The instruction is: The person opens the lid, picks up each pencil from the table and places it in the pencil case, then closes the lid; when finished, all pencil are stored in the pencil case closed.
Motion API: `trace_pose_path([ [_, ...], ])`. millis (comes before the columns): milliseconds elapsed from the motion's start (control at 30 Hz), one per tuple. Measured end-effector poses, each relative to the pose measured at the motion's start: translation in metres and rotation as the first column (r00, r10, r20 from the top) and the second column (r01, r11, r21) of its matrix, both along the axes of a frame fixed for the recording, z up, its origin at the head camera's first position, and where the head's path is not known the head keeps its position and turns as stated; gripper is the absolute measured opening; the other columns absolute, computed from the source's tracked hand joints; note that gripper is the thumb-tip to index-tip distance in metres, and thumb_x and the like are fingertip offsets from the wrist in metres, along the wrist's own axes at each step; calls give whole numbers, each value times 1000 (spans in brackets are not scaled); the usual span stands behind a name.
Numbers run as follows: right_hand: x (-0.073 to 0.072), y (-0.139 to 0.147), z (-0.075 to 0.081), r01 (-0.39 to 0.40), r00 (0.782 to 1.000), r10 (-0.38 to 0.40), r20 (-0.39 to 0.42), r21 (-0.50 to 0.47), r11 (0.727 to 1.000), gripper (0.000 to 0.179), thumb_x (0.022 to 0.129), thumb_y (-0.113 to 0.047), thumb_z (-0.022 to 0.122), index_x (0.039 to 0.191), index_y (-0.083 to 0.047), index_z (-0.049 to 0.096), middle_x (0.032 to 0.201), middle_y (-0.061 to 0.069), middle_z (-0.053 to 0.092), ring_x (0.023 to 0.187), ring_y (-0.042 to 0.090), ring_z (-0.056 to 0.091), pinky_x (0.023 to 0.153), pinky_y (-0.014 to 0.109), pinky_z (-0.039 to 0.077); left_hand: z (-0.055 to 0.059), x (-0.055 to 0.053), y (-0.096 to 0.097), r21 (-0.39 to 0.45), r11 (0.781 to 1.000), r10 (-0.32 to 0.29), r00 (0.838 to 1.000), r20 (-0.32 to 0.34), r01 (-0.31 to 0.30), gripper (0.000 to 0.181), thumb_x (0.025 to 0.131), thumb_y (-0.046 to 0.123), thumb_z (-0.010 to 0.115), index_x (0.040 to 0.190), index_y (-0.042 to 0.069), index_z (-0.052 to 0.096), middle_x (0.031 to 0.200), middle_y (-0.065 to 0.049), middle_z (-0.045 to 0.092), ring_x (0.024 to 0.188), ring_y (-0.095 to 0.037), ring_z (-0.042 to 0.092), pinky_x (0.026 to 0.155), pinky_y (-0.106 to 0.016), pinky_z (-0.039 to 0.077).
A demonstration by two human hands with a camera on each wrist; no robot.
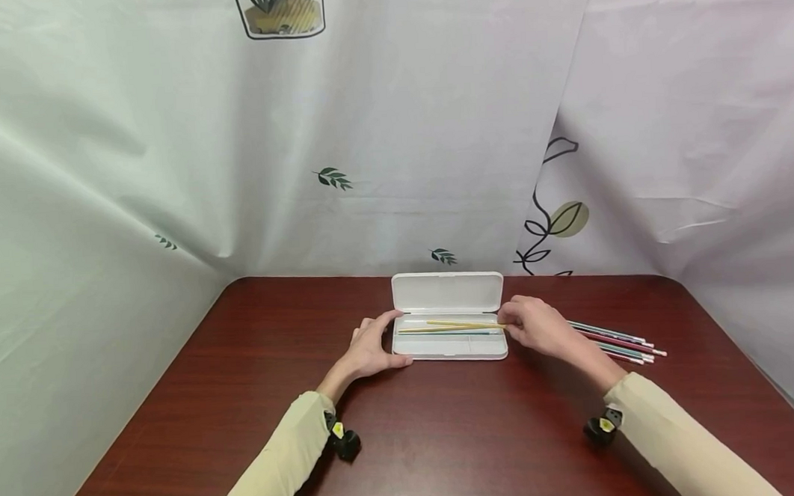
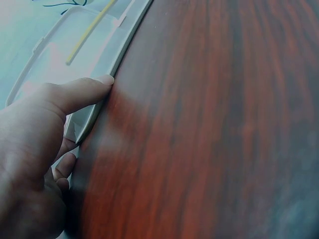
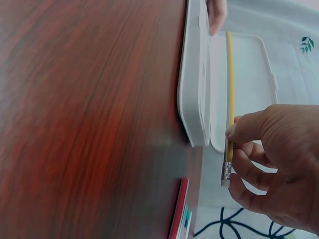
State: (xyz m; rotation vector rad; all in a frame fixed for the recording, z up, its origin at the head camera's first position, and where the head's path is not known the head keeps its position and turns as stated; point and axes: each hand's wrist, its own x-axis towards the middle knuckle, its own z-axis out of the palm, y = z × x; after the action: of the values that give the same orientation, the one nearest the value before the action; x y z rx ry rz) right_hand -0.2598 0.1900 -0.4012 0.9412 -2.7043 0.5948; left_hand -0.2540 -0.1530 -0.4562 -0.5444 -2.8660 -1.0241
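A white pencil case (image 1: 443, 350) stands with its lid (image 1: 448, 292) raised at the back. My left hand (image 1: 371, 348) grips its left end, thumb (image 2: 92, 92) at the front edge and fingers round toward the back corner. Between thumb and fingers, my right hand (image 1: 539, 327) pinches a yellow pencil (image 3: 231, 84) near its eraser end. That pencil reaches leftward above the case. Below it, a teal pencil (image 1: 445, 334) lies lengthwise in the case. Another yellowish length shows beside it; I cannot tell whether it is also held.
Several pencils (image 1: 624, 347) lie in a loose bunch on the table right of the case, partly hidden by my right hand and forearm. The dark red wooden table (image 1: 434, 441) ends at a pale printed curtain (image 1: 391, 128) behind the case.
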Motion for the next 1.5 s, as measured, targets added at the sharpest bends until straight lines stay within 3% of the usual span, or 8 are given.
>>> trace_pose_path([
  [800,-14,-43,-10,-48,998,47,51,25,999,14,82,5,68,87,-8,72,84,1,60,74,18,56,68,37,50,0,2,1,3,1000,1,1000,1,-1,88,70,33,90,146,15,49,116,-11,61,113,-28,46,93,-46,32],
  [1300,-18,-51,-14,-27,998,24,61,58,998,14,82,4,70,85,-10,72,86,1,62,75,18,55,69,37,50,2,2,1,5,1000,-6,1000,3,6,88,70,34,89,146,14,48,117,-12,60,113,-29,45,94,-47,31],
  [1500,-17,-49,-13,-19,999,18,30,49,999,10,84,2,72,86,-9,72,86,1,62,75,18,56,68,37,50,1,0,2,6,1000,0,1000,5,0,88,70,33,89,146,15,48,118,-11,60,114,-28,45,94,-47,31],
])
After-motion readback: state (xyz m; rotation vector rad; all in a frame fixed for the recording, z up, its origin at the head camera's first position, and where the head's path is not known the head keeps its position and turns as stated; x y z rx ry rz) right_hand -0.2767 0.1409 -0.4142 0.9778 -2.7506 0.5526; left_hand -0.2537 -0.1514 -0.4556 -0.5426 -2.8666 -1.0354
